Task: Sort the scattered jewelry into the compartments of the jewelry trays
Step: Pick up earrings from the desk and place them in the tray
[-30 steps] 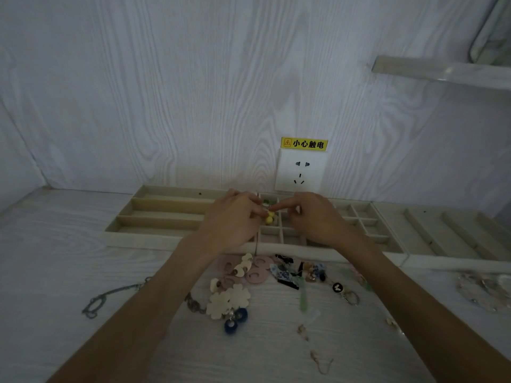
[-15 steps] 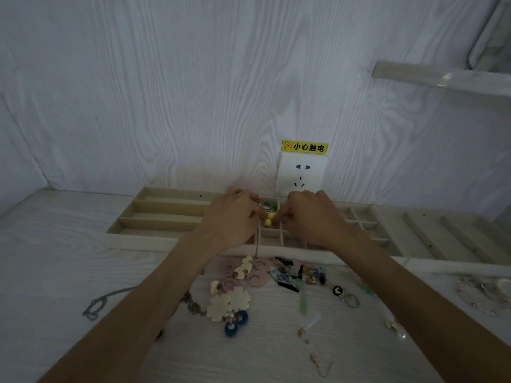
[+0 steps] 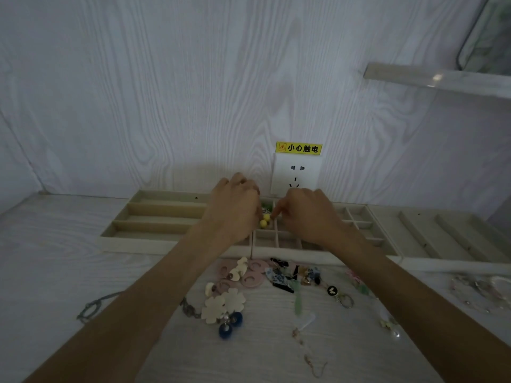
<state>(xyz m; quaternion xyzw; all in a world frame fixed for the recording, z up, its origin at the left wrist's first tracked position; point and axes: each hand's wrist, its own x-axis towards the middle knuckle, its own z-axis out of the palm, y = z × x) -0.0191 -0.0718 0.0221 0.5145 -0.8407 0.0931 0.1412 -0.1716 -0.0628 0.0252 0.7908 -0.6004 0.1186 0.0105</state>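
Note:
Both my hands hover over the small compartments in the middle of the beige jewelry tray (image 3: 154,246). My left hand (image 3: 235,211) and my right hand (image 3: 307,214) pinch a small piece with two yellow beads (image 3: 264,220) between their fingertips, low over a compartment. A green item (image 3: 266,204) lies in the compartment just behind. Scattered jewelry lies on the table in front of the tray: pink ring earrings (image 3: 253,275), cream flower earrings (image 3: 224,302), blue pompom earrings (image 3: 231,324), a blue-patterned piece (image 3: 276,276).
A second tray (image 3: 442,236) with long slots adjoins on the right. A chain (image 3: 94,306) lies at left, a key ring (image 3: 344,299) and thin earrings (image 3: 309,355) at centre right, clear pieces (image 3: 486,288) far right. A wall socket (image 3: 296,172) stands behind the tray.
Both hands have sunk lower and moved slightly farther into the tray with the yellow-bead piece; the fingertips have closed in together over the compartment.

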